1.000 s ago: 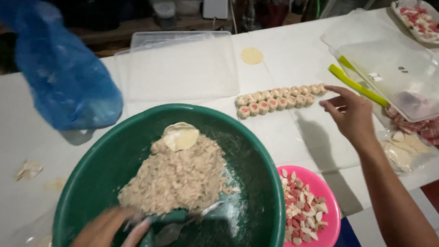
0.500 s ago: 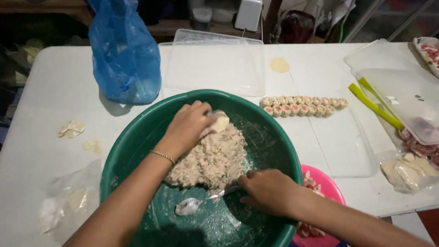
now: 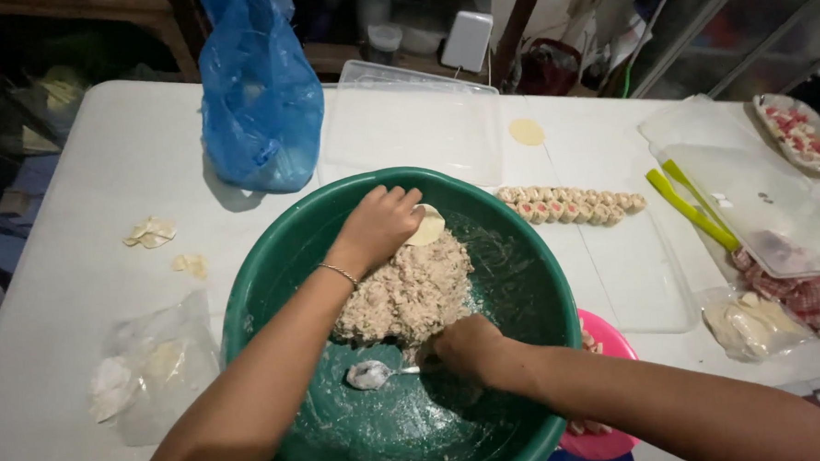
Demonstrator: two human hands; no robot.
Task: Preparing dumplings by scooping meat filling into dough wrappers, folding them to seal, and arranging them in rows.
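Carefully: left hand [image 3: 377,224] pinches the round wrapper [image 3: 427,228] flat; right hand [image 3: 461,348], gripping the spoon [image 3: 372,374], should scoop modest filling [image 3: 404,295].

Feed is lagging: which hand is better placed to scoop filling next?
Probably right: the right hand grips the spoon, its bowl beside the filling mound; the left hand is occupied, resting on the round wrapper.

the pink bowl [image 3: 608,342] hides mostly behind the green basin [image 3: 273,264]; spoon handle sits inside the right hand [image 3: 461,348].

Home kitchen: filling bowl [image 3: 274,273], dumpling row [image 3: 570,204].
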